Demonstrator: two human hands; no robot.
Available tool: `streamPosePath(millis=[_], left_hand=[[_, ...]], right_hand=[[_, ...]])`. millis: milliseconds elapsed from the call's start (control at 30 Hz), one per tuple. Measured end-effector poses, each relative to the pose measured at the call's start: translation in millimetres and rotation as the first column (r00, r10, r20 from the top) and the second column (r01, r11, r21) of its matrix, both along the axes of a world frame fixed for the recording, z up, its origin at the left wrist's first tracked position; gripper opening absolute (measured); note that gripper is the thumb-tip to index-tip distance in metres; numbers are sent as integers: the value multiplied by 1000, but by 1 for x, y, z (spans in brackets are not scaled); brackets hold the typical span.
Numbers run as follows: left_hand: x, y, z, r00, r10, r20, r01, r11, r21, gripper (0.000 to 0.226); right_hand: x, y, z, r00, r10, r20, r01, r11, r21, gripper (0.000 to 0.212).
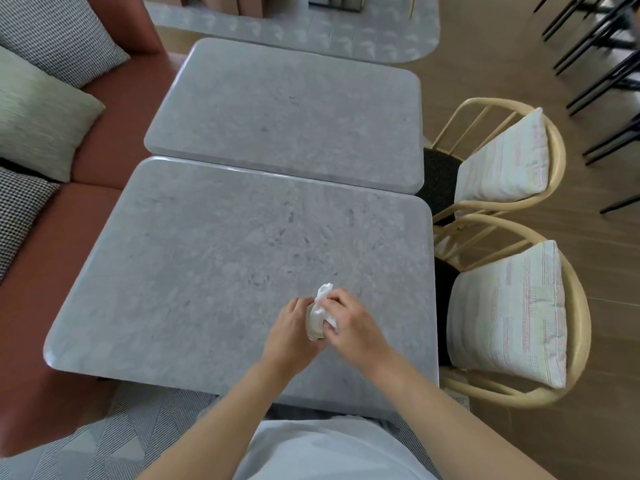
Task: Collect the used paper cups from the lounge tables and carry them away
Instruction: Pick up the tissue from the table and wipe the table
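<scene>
- The person is wearing a plain, pale grey-white top (322, 448) of soft fabric.
- Both forearms are showing bare, no sleeves reaching them.

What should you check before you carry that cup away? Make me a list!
1. Left hand grips the cup: ok.
2. Right hand pinches the tissue at the cup's mouth: ok.
3. Tissue fully tucked inside the cup: not ok, some sticks out.
4. Cup empty of liquid: cannot tell, the hands hide it.
5. Other cups left on the near table or far table: ok, none in view.
</scene>
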State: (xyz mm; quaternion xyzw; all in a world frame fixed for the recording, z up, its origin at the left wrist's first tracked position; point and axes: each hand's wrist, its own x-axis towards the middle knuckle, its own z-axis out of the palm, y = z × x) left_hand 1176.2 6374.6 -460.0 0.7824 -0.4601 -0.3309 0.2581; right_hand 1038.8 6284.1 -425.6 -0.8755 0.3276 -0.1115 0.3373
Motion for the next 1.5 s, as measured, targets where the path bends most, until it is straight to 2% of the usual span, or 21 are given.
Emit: streamPosePath(millis=[233, 400, 633, 700, 800, 1000, 1100, 1333, 1500], left_hand=[[3, 8, -9, 1000, -18, -18, 18, 999, -37, 52], [8, 10, -15, 999, -34, -10, 34, 998, -43, 54], [10, 14, -16, 998, -69, 6, 69, 997, -45, 60], [10, 14, -14, 997, -76, 7, 76, 996, -52, 61], [12, 15, -15, 997, -76, 0, 75, 995, -64, 62], [13, 18, -17, 999, -47, -21, 46, 997, -66, 67], [14, 20, -19, 999, -41, -20, 40, 997, -71, 69], [15, 26, -21, 999, -42, -21, 41, 996, -75, 77], [16, 29, -23, 998, -67, -21, 65, 995, -75, 79]], right_hand=[[-14, 16, -10, 986, 143, -82, -149, 985, -82, 49], [-19, 23, -15, 962, 190, -198, -227, 956, -183, 43], [-6, 23, -16, 849, 272, -453, -352, 931, -102, 57], [-2, 23, -15, 845, 277, -458, -361, 926, -106, 59], [-5, 22, -8, 889, 248, -385, -319, 939, -132, 60], [-26, 23, 3, 940, 204, -271, -263, 944, -200, 47], [-35, 27, 2, 924, 210, -318, -280, 940, -193, 48], [-23, 33, -9, 820, 246, -517, -325, 943, -67, 70], [-6, 31, -10, 785, 246, -568, -326, 944, -42, 67]])
